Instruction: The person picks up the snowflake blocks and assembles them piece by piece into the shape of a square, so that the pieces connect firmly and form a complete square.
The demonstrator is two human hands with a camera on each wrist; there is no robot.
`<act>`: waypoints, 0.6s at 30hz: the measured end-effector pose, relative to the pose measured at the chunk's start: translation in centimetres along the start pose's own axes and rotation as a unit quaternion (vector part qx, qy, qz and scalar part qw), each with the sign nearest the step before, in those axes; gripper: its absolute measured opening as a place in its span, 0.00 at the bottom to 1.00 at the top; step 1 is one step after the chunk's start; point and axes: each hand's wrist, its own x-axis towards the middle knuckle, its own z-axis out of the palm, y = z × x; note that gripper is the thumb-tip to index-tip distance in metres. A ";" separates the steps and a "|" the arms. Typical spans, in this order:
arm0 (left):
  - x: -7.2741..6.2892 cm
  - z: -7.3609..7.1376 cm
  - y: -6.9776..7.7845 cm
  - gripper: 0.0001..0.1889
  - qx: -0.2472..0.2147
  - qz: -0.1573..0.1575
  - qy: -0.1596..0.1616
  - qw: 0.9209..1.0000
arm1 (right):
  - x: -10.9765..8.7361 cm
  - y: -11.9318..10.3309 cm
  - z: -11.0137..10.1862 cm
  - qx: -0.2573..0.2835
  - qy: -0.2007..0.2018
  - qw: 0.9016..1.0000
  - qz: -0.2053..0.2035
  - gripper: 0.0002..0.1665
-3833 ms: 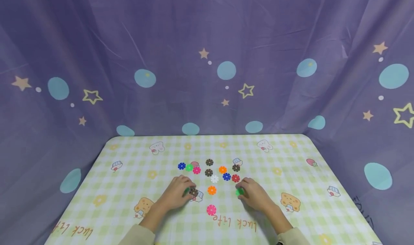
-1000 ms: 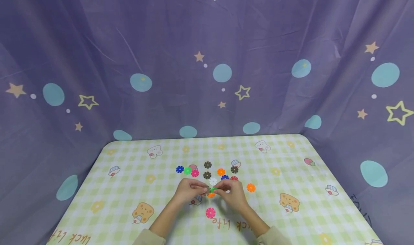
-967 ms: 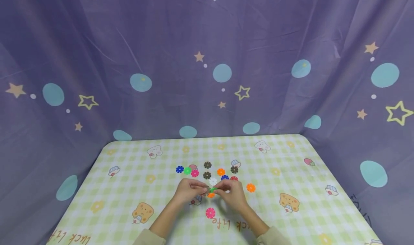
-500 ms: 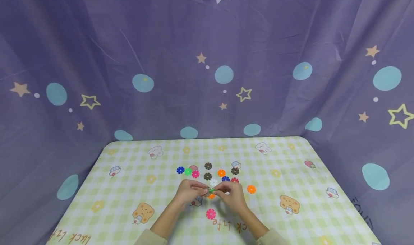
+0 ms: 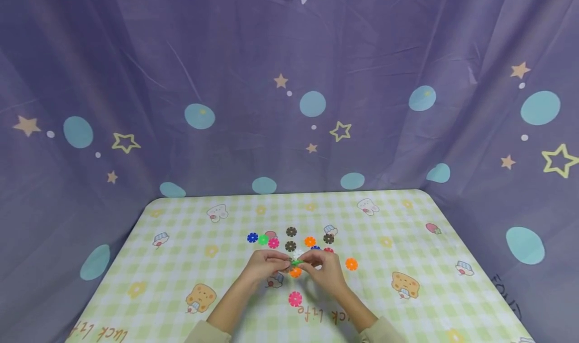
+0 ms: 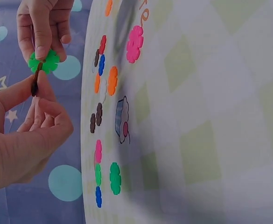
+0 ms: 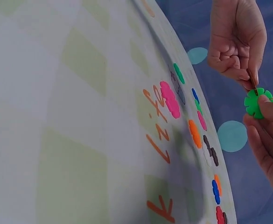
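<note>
My left hand and right hand meet above the middle of the table in the head view. Edge-on between the left thumb and fingers is a brown slotted snowflake disc. The right thumb and fingertips pinch a bright green snowflake disc. The two discs cross at their rims, roughly at right angles, with the brown edge at a slot of the green one. Below the hands lie an orange disc and a white disc, both partly covered. Nearer me lies a pink disc.
Beyond the hands lie more discs: blue, light green, pink, brown and orange. Another orange disc is right of the right hand. A darker green disc shows in the left wrist view. A purple curtain hangs behind.
Both hands have come from apart on the table to the middle, bringing the brown and green discs together. The right-hand orange disc is uncovered. Lately the green disc has tilted slightly.
</note>
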 end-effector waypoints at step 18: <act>0.2 -2.0 -1.5 0.15 0.013 -0.029 0.047 0.998 | 0.4 2.2 0.5 -0.098 -0.116 0.988 0.036 0.13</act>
